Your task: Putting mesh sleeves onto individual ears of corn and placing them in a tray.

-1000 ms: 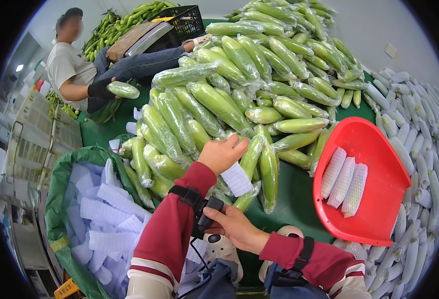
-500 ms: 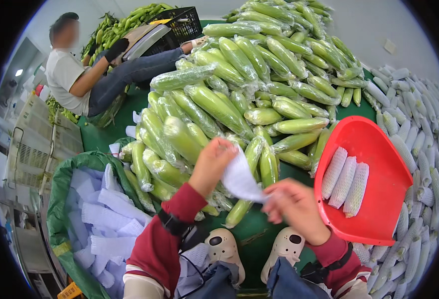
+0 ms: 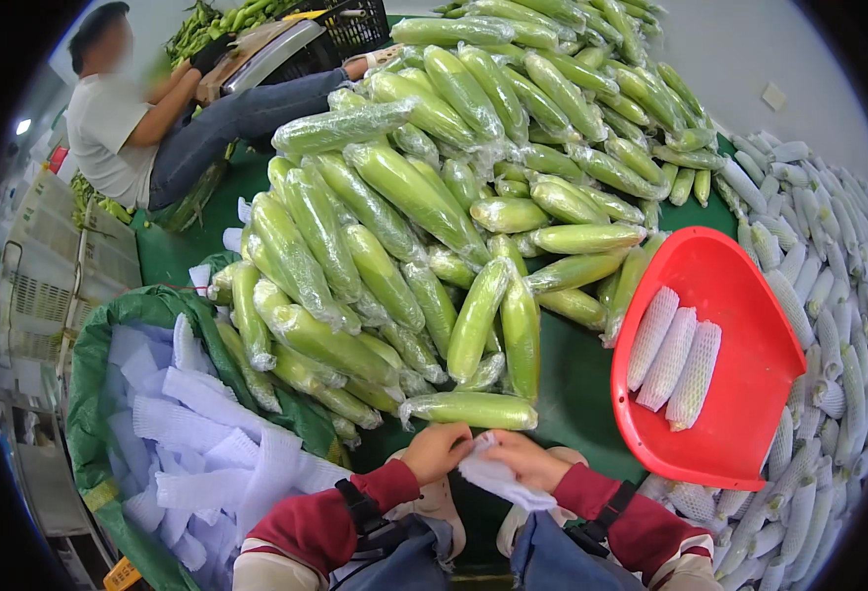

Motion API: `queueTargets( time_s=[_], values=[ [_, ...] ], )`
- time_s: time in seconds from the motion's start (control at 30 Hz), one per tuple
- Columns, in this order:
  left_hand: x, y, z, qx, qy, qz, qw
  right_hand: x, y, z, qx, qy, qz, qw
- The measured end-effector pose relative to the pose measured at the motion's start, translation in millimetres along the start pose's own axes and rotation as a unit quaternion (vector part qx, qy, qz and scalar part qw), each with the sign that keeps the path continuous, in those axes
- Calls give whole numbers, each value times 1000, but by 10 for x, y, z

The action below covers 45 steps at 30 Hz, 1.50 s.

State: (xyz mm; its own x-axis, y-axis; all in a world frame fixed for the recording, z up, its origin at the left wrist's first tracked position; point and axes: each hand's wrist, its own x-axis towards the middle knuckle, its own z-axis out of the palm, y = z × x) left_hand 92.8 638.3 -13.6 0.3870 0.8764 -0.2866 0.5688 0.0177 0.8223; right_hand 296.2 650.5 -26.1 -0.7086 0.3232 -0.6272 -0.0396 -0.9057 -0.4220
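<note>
Lying left of the red tray (image 3: pixel 744 404), long axis crosswise, the film-wrapped cob (image 3: pixel 473 409) sits just beyond the left hand (image 3: pixel 437 452), the right hand (image 3: pixel 525 459) slightly farther, both hands' fingers pinching the white mesh sleeve (image 3: pixel 501 478).

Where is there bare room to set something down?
On the green floor between the wrapped-corn pile and the red tray, ahead and to the right of the right hand; also in the tray, right of its three netted cobs. Crowded: the pile itself, the green sack of white sleeves, and the netted heap at far right.
</note>
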Motion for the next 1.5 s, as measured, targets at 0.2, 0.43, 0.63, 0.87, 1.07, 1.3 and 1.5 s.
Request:
queueTargets(
  time_s=[0.2,0.43,0.63,0.87,1.07,1.3,1.5],
  values=[
    [-81,-135,299,-427,-61,-68,900,-87,253,31,27,-43,85,995],
    [70,-67,-76,-271,-224,-47,935,-97,42,-31,96,-26,21,995],
    [258,196,-543,-207,-321,-13,924,-473,-710,241,-145,-106,118,977],
    [620,965,-721,-524,-184,-2,832,-978,-1602,455,-322,-3,-47,946],
    [700,1241,-846,-596,-373,74,707,-1319,-1690,863,-55,109,-201,972],
    [465,1297,-626,-474,-116,51,871,-1311,-1037,905,136,104,-229,958],
    [232,-316,-313,306,-161,10,938,-221,229,204,-72,19,-131,989]
  ],
)
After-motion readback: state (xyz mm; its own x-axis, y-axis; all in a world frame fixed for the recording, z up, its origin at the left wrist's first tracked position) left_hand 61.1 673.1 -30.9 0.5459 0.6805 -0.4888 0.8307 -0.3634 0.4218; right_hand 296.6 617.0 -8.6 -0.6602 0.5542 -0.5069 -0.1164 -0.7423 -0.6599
